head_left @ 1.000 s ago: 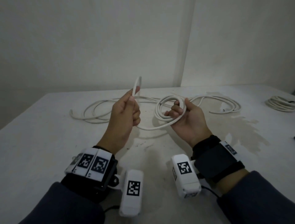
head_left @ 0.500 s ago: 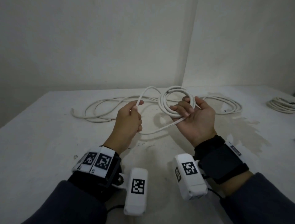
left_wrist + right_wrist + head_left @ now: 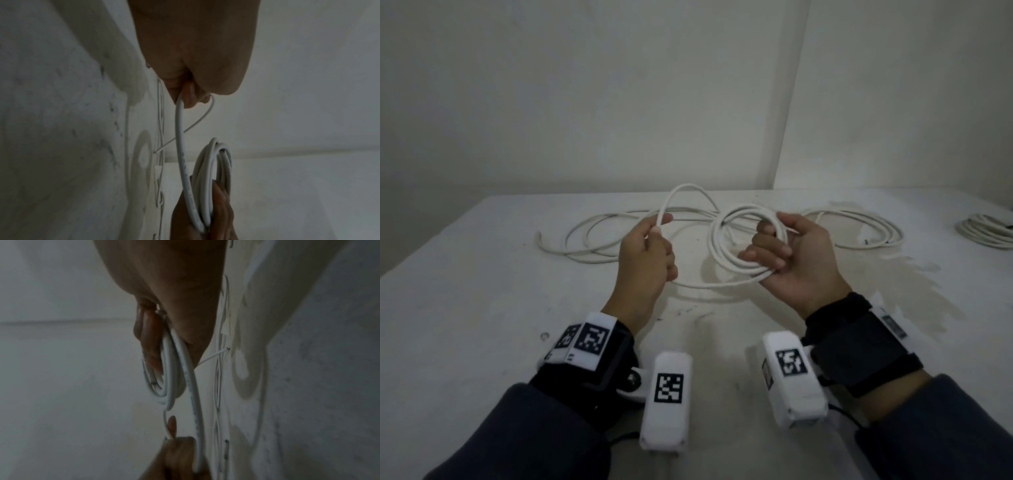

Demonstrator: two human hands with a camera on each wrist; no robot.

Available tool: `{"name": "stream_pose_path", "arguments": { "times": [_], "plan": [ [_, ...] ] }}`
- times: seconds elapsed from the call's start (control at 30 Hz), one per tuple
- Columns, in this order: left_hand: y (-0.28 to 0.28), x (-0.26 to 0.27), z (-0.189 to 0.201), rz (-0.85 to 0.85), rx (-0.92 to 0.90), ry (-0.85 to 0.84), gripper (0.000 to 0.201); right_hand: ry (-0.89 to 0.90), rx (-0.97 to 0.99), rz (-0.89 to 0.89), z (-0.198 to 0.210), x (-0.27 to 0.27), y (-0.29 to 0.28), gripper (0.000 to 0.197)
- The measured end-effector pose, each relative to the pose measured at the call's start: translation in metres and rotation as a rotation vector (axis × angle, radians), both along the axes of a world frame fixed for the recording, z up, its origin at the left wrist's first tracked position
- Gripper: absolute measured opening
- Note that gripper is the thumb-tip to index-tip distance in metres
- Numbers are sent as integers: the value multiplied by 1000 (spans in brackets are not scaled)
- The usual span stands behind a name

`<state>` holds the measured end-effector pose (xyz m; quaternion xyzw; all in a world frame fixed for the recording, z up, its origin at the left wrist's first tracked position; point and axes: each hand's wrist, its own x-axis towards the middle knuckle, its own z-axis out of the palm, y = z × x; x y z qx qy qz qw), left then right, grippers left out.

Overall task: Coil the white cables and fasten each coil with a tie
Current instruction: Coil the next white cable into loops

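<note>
The right hand (image 3: 796,260) is gripping a small coil of round white cable (image 3: 743,236) (held above the pale bench (image 3: 482,291)), while the left hand (image 3: 647,260), at its nine o'clock, is pinching the trailing strand in curled fingers (image 3: 654,233).

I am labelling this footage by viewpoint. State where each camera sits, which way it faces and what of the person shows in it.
Head: worn on the head, looking down and forward at the table; left hand, right hand, both sleeves.
Left wrist: looks along the left hand towards the right hand's coil.
Right wrist: looks along the right hand at the coil.
All three share the coil.
</note>
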<state>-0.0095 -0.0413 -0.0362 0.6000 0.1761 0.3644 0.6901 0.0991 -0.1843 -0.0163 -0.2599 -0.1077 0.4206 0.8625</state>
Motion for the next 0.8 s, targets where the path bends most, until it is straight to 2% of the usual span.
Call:
{"name": "stream_pose_path", "arguments": {
  "times": [0.1,0.33,0.53,0.8],
  "plan": [
    [8,-4,4,34,-63,-83,27,-105,-74,84,0,-5,6,28],
    [3,-6,10,13,39,-130,28,-187,-148,229,1,-5,4,28],
    [3,-7,11,5,5,-150,26,-266,-244,248,5,-12,9,31],
    [-4,-11,14,2,185,-116,26,-347,-330,372,7,-16,10,31]
  ]
}}
